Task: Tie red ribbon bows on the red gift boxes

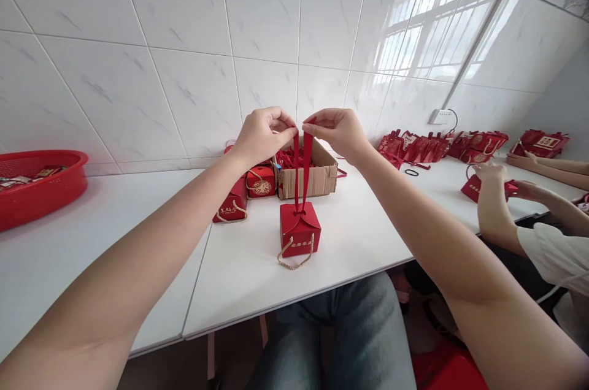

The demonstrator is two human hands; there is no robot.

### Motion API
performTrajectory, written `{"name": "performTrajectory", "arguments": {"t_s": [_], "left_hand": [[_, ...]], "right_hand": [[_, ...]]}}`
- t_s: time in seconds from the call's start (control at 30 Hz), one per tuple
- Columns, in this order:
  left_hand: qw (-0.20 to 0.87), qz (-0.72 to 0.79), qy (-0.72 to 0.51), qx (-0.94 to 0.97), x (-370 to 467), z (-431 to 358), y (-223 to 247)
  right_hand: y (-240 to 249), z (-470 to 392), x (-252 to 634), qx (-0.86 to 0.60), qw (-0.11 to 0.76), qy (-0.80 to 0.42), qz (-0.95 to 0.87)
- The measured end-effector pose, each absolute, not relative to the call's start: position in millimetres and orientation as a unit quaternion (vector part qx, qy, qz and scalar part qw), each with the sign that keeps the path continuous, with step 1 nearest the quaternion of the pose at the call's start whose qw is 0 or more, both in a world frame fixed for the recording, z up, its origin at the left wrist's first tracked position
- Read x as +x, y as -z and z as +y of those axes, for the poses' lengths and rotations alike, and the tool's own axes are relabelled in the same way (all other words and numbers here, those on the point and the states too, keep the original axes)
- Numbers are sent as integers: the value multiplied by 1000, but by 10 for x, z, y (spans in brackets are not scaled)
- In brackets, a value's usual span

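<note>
A small red gift box with gold lettering and a looped tan rope handle stands on the white table. A red ribbon comes out through the holes in its top, and its two ends are pulled straight up. My left hand pinches one end between thumb and fingers. The other end is pinched by my right hand, close beside the left one. Both hands are raised well above the box, with a small gap between them.
Behind stands a cardboard box of red ribbons, beside finished-looking red boxes. A red plastic basket is at the left. Red packages line the wall at the right, where other people's hands handle a red box.
</note>
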State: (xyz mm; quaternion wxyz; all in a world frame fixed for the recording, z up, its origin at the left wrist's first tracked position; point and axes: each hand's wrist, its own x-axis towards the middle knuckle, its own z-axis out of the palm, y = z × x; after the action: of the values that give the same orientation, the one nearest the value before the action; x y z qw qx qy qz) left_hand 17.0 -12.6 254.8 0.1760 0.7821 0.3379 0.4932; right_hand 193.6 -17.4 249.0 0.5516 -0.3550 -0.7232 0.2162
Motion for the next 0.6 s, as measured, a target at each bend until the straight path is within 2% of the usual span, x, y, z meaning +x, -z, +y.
{"name": "performTrajectory", "arguments": {"t_s": [0.13,0.2,0.27,0.33,0.37,0.4,0.5,0.6], "left_hand": [[329,335,-477,743,-18,-56,-2486],[327,397,-452,729,-192,-3,-2393],[197,491,-441,725,-356,38,-2242],[17,511,-418,751,-446,46,-2039],[-28,487,-390,781,-453,37,-1923],[-29,452,-351,819,-435,21,-1803],[76,387,-215,893,-281,-43,-1457],[111,367,-193,903,-118,-84,-1210]], "right_hand": [[-2432,-281,2244,-416,533,-173,-716],[-2371,-362,2505,-505,466,-133,-714],[-2278,-426,2744,-609,363,-58,-703],[-2150,-458,2865,-658,319,27,-681],[-2073,-465,2862,-657,311,43,-685],[-1988,-468,2817,-640,305,33,-705],[-1703,-468,2507,-519,256,-91,-810],[-1432,-450,2170,-454,216,-149,-851]]}}
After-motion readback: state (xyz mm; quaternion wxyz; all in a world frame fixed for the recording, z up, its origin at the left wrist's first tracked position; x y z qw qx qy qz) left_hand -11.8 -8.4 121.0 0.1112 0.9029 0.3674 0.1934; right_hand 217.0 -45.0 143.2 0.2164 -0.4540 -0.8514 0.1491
